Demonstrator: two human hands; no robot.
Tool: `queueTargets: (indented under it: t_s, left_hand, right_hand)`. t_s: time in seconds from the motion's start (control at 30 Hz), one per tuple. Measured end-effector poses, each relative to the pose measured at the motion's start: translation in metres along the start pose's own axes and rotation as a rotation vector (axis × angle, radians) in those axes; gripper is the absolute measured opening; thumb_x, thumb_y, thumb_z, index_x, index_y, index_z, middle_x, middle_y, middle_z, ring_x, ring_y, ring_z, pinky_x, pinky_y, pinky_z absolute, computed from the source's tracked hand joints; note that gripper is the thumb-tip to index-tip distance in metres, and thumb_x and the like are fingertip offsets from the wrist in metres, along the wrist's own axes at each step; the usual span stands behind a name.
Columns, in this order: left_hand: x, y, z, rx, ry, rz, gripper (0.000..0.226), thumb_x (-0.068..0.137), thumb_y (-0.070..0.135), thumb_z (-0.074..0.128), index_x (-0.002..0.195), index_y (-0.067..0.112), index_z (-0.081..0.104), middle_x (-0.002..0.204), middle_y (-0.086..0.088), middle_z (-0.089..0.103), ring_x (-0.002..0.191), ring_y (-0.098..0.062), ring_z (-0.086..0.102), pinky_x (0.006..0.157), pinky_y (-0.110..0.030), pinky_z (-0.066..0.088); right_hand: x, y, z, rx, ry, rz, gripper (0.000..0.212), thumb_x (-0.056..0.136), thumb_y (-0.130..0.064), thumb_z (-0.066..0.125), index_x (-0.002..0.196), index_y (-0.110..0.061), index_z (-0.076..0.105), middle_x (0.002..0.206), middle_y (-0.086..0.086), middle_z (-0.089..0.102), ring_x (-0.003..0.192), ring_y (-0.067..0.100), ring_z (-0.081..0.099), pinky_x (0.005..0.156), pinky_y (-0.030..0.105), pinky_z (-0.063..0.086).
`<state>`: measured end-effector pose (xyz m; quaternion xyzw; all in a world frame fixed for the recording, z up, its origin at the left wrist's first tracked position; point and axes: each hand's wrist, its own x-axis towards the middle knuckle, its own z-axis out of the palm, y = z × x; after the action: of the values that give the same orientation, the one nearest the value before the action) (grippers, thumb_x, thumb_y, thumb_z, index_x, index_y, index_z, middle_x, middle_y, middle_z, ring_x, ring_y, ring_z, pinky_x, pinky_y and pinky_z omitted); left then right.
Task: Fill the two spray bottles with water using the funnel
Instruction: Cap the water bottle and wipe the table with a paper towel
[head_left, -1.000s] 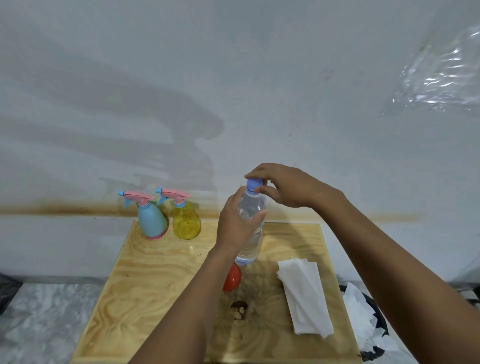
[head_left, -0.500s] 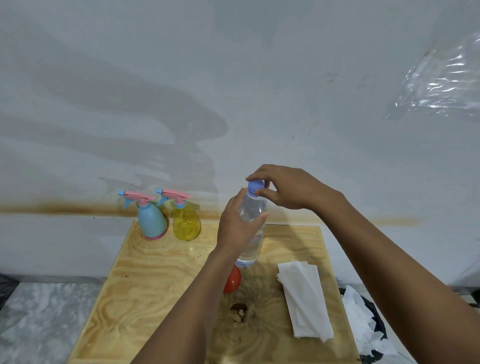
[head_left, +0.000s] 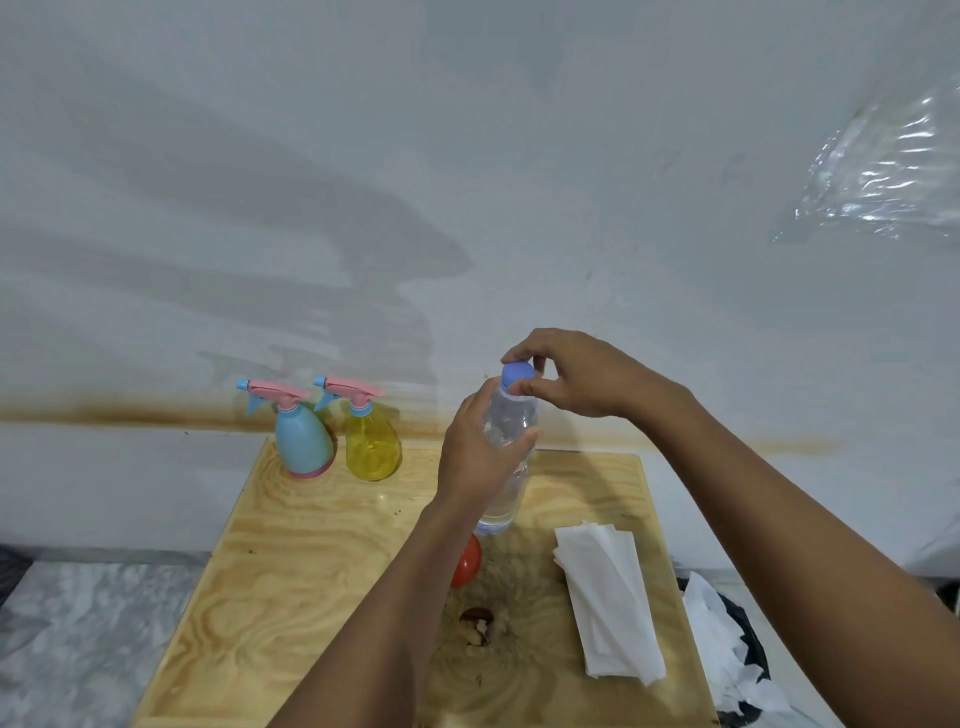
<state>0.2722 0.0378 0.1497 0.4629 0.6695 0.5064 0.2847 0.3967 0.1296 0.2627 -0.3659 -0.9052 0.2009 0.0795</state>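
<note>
My left hand (head_left: 475, 452) grips the middle of a clear water bottle (head_left: 506, 488) held upright above the wooden table (head_left: 291, 587). My right hand (head_left: 576, 376) pinches the bottle's blue cap (head_left: 518, 375) from above. A blue spray bottle (head_left: 301, 441) and a yellow spray bottle (head_left: 371, 444), both with pink trigger heads screwed on, stand side by side at the table's far left edge. An orange-red object (head_left: 466, 566), likely the funnel, lies on the table below the bottle, mostly hidden by my left forearm.
A stack of white paper towels (head_left: 608, 597) lies on the table's right side. Crumpled white paper sits in a dark bin (head_left: 727, 654) just off the right edge. A dark knot (head_left: 475, 623) marks the wood. A white wall stands directly behind the table.
My right fingers have shifted around the cap, thumb now in front of it. The bottle and left hand stay almost where they were.
</note>
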Motion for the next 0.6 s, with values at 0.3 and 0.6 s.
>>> queueTargets:
  t_s: [0.3, 0.6]
  left_hand:
    - [0.003, -0.004, 0.000, 0.006, -0.011, 0.025, 0.072, 0.076, 0.043, 0.081, 0.140, 0.033, 0.049, 0.134, 0.012, 0.057, 0.124, -0.006, 0.053, 0.102, -0.029, 0.048]
    - [0.001, -0.006, 0.000, 0.010, -0.003, 0.031, 0.064, 0.072, 0.044, 0.077, 0.130, 0.036, 0.053, 0.122, 0.015, 0.063, 0.114, -0.006, 0.059, 0.092, -0.033, 0.054]
  right_hand:
    - [-0.003, 0.007, 0.016, 0.104, 0.073, -0.050, 0.041, 0.091, -0.044, 0.063, 0.129, -0.030, 0.058, 0.123, -0.018, 0.054, 0.111, 0.001, 0.047, 0.094, 0.023, 0.042]
    - [-0.006, -0.010, 0.058, 0.265, 0.395, 0.105, 0.031, 0.091, -0.035, 0.066, 0.119, -0.023, 0.063, 0.104, -0.010, 0.056, 0.102, 0.005, 0.048, 0.084, 0.017, 0.037]
